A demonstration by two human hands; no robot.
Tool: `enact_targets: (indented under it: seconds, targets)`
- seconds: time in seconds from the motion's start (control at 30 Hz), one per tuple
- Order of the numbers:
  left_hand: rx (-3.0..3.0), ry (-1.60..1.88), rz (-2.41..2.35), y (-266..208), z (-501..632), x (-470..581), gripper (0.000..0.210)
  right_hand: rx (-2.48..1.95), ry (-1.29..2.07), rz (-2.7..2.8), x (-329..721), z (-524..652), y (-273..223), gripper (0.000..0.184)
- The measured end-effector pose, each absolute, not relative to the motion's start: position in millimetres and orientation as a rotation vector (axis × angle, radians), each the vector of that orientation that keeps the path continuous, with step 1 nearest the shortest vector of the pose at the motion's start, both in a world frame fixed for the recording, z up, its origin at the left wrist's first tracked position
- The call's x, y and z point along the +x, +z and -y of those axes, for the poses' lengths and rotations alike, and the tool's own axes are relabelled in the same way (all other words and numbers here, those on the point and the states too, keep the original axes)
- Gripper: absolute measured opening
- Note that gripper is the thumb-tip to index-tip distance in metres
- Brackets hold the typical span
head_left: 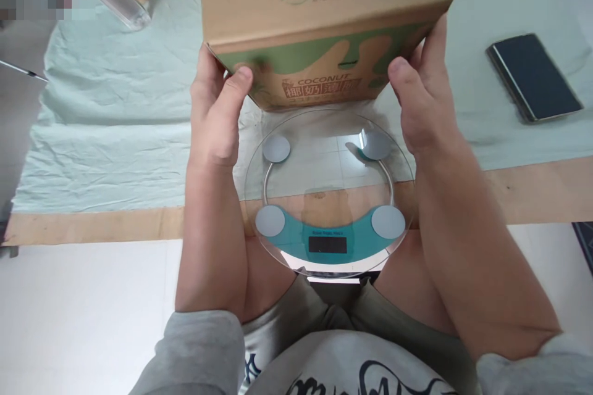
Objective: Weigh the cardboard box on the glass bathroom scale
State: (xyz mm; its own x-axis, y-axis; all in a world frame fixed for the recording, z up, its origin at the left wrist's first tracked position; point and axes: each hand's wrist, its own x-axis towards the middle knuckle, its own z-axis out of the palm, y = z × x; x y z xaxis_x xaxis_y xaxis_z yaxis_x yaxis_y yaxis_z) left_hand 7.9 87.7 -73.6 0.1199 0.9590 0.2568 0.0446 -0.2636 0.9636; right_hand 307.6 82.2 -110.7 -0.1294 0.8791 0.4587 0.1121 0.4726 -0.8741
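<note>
A: Head view: what rests on the pale green cloth [115,136]?
B: A coconut-drink carton [324,18], gripped at both sides, left hand [215,114] and right hand [424,102] with fingers clasped on it, above a round glass bathroom scale [328,197]; smartphone [532,77] well right

1. We see grey sleeves pushed up above the elbows, leaving both forearms bare.
2. We see a grey top with bold black lettering across the chest.
3. We see olive-grey shorts below it.
4. We see no rings or watch on the left hand [214,112] or right hand [424,105].
</note>
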Motion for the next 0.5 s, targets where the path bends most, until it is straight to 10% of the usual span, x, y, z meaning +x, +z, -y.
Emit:
enact_targets:
  seconds: [0.2,0.37,0.5]
  targets:
    - [1.423,1.300,-1.127,-81,-93,15,0.066,-1.011,0.844,1.522,306,-83,-109,0.071]
    - [1.270,1.435,-1.497,-85,-89,9,0.013,-1.366,0.637,1.085,303,-73,-100,0.003]
    - [1.243,1.256,-1.740,-94,-84,-2,0.030,-1.496,0.737,1.015,311,-68,-103,0.046]
